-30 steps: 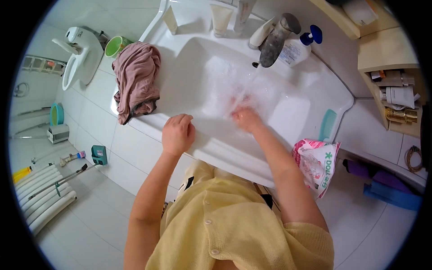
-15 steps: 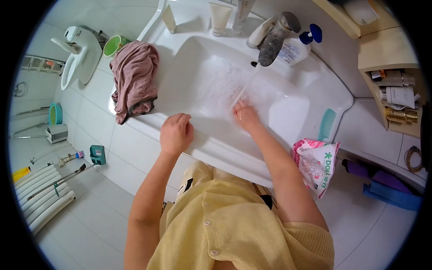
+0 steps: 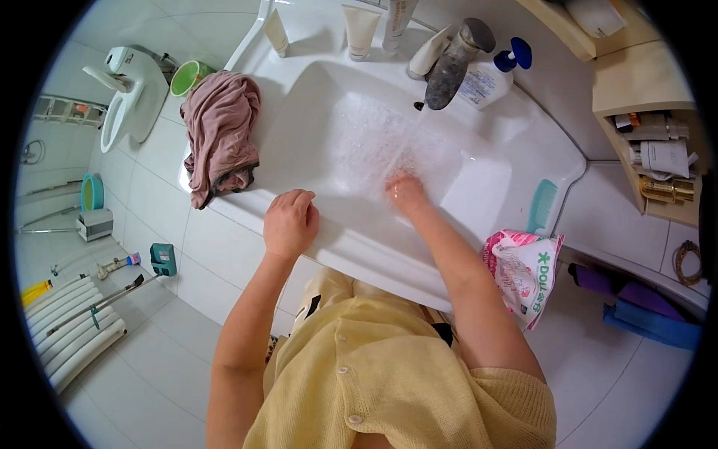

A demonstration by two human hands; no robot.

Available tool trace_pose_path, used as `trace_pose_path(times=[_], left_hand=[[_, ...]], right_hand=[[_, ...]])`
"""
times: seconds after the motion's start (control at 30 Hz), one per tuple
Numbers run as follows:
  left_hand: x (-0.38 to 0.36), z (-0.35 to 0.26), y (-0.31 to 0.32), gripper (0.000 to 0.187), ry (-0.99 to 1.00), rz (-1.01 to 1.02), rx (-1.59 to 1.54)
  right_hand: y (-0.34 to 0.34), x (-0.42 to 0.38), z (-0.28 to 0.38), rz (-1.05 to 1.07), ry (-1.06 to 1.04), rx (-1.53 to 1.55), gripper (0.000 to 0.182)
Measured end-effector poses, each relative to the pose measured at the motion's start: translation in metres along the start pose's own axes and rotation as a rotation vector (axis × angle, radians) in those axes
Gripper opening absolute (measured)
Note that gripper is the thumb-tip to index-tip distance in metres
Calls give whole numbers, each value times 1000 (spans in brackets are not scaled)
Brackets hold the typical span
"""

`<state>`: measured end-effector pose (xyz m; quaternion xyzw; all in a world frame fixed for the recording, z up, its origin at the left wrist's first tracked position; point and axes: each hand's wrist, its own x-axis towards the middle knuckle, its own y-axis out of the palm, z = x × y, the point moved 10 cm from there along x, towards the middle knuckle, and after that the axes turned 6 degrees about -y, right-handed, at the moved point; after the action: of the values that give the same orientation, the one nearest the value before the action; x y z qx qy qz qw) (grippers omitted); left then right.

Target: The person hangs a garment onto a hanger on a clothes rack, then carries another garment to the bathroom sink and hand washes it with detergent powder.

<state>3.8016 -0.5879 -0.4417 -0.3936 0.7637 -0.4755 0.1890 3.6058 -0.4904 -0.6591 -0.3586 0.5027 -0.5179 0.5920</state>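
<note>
The person is leaning over the white sink point(image 3: 516, 161). The left hand point(image 3: 290, 222) is resting on its front rim, fingers curled loosely together with nothing in its grip. The right hand point(image 3: 407, 193) is lying in the foamy water beneath the tap point(image 3: 451, 63); whether its grip is closed, I cannot tell. A pink cloth point(image 3: 221, 131) is draping over the sink's left edge.

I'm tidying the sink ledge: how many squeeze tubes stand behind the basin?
3, at the back rim left of the tap: one small tube, one wide tube, one tube cut off by the frame. More may lie out of view.
</note>
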Motion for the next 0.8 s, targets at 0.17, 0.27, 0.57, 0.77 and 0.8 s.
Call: trace_pose_path(times=[0.17, 0.27, 0.57, 0.77, 0.8], left_hand=[[0, 0, 1, 17, -2, 11, 6], [0, 1, 3, 17, -17, 35, 15], [0, 1, 1, 16, 0, 23, -23], [0, -3, -2, 16, 40, -3, -18], [0, -1, -1, 16, 34, 1, -21]], right_hand=[[-13, -2, 14, -17, -100, -145, 19], [-18, -3, 15, -49, -86, -68, 18], [-40, -1, 5, -4, 139, -12, 25], [-56, 16, 16, 12, -7, 240, 36], [-62, 21, 15, -18, 4, 210, 36]])
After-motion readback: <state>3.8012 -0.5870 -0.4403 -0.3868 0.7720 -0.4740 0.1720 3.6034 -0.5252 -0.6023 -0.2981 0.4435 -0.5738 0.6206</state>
